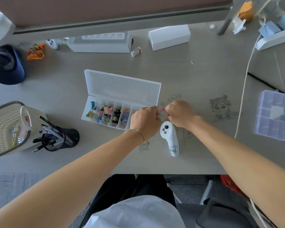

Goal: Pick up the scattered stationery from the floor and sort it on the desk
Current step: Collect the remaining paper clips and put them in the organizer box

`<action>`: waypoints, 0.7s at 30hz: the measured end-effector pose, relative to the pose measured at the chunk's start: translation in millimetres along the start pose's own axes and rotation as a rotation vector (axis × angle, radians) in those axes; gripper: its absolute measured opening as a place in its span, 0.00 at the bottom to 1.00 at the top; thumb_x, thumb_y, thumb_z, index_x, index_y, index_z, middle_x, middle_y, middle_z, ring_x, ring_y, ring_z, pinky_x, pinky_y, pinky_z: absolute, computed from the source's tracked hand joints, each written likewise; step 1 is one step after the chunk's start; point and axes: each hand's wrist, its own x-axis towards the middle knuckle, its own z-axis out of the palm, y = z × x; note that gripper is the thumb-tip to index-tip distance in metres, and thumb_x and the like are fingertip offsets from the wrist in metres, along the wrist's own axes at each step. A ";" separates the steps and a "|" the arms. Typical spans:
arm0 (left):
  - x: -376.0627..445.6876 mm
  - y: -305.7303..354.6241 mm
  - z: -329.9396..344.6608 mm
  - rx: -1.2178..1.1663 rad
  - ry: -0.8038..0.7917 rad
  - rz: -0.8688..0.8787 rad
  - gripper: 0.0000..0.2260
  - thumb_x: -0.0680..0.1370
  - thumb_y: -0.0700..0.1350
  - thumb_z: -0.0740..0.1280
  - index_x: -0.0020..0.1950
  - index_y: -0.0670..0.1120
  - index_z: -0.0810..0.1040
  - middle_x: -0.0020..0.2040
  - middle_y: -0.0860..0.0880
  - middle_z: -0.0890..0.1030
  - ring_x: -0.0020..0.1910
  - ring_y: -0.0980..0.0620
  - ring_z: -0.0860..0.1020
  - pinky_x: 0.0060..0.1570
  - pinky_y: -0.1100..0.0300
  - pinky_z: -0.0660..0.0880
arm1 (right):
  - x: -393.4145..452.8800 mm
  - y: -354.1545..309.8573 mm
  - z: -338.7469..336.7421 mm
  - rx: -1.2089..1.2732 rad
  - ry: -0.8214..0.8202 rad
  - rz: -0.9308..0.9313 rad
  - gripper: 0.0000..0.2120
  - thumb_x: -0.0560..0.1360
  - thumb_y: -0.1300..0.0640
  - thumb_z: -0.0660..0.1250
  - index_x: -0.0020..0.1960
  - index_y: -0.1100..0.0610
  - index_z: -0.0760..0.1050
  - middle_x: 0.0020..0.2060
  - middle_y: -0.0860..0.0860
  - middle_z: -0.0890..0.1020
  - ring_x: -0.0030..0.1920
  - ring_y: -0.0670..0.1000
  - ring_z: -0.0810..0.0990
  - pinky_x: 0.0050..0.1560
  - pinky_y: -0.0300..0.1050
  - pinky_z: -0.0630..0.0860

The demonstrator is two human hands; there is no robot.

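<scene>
An open clear divided box (104, 94) lies in the middle of the desk (196, 76), its compartments filled with colourful binder clips (105, 112). At the box's right end my left hand (145, 120) pinches a pink paper clip (161, 109) that sticks out above its knuckles. My right hand (179, 114) is curled just to the right, fingers down on the desk beside the clip; what it holds is hidden. A black mesh cup of pens (59, 137) stands at the left. An eraser (136, 51) lies at the back.
A white controller (169, 137) lies just below my hands. Two white boxes (169, 37), a power strip (104, 36) and a dark cap (6, 65) sit at the back. A second clear organiser (273, 114) and a white cable (247, 76) are at the right; a mesh basket (8, 127) at the left.
</scene>
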 end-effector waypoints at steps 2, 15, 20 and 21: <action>4.3 1.6 0.1 0.094 -0.024 0.045 0.10 0.77 0.44 0.61 0.55 0.49 0.79 0.47 0.46 0.82 0.46 0.41 0.79 0.39 0.56 0.68 | 1.3 0.7 5.2 -0.091 0.014 -0.060 0.04 0.72 0.65 0.64 0.41 0.58 0.74 0.42 0.56 0.82 0.45 0.59 0.81 0.39 0.45 0.69; 40.0 30.9 -10.9 0.777 -0.149 0.413 0.12 0.76 0.34 0.63 0.56 0.46 0.76 0.49 0.48 0.82 0.49 0.44 0.81 0.38 0.56 0.66 | -10.8 12.7 25.3 0.017 0.157 -0.071 0.07 0.78 0.57 0.66 0.42 0.59 0.75 0.43 0.56 0.80 0.46 0.58 0.78 0.39 0.46 0.64; 42.6 43.3 -13.6 0.889 -0.188 0.452 0.13 0.74 0.31 0.63 0.53 0.47 0.78 0.50 0.49 0.82 0.51 0.44 0.82 0.40 0.57 0.69 | -12.0 5.7 14.3 -0.175 0.077 -0.018 0.06 0.77 0.62 0.62 0.42 0.57 0.74 0.42 0.56 0.82 0.39 0.55 0.69 0.37 0.46 0.64; 42.5 47.9 -10.7 0.914 -0.196 0.481 0.13 0.75 0.31 0.63 0.53 0.46 0.78 0.51 0.48 0.82 0.51 0.44 0.82 0.40 0.57 0.70 | -12.9 5.9 13.5 -0.165 0.067 -0.017 0.06 0.76 0.64 0.61 0.41 0.57 0.72 0.42 0.56 0.82 0.40 0.55 0.71 0.38 0.46 0.64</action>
